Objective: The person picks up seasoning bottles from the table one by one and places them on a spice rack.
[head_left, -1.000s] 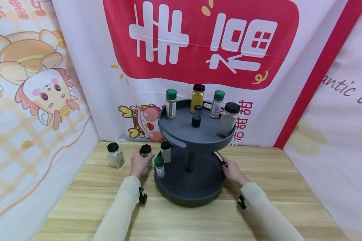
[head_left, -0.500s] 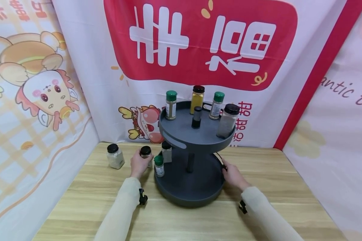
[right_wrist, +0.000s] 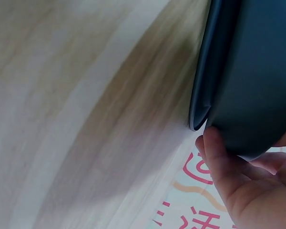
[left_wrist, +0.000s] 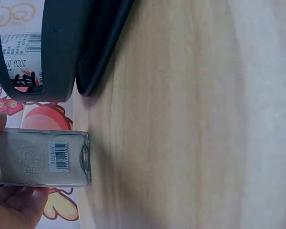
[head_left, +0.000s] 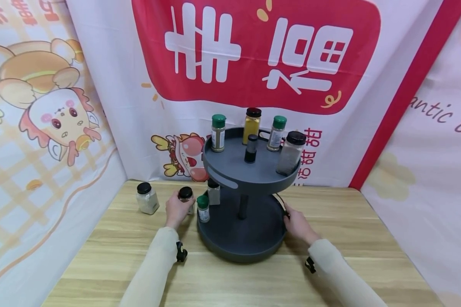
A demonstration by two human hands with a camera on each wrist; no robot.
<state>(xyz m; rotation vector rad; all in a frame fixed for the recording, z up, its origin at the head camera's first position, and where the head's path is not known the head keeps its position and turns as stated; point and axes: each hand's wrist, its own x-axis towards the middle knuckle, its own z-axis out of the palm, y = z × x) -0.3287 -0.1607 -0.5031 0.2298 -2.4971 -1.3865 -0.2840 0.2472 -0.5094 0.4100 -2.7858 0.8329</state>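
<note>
My left hand (head_left: 178, 209) grips a square glass spice jar (left_wrist: 38, 157) with a black lid, its fingers and thumb on opposite sides. In the head view this jar stands upright left of a dark grey two-tier turntable (head_left: 240, 256). On the far right side, my right hand (head_left: 299, 222) holds the lower tray's wall (right_wrist: 252, 95), fingertips at its bottom edge. Inside the lower tray's left side stand a green-capped spice bottle (head_left: 203, 209) and a black-lidded jar (head_left: 214, 194). Part of the gripped jar is hidden by my left hand in the head view.
Another black-lidded jar (head_left: 147, 200) stands on the wooden table (head_left: 223, 285), left of my left hand. The upper tray (head_left: 234, 168) carries several bottles, including a tall black-lidded jar (head_left: 290, 155) at its right edge. A printed cloth (head_left: 115, 85) hangs behind.
The two containers on the lower tray have shifted slightly back and right as that tray turns. My right hand has moved slightly toward me; my left hand stays on its jar.
</note>
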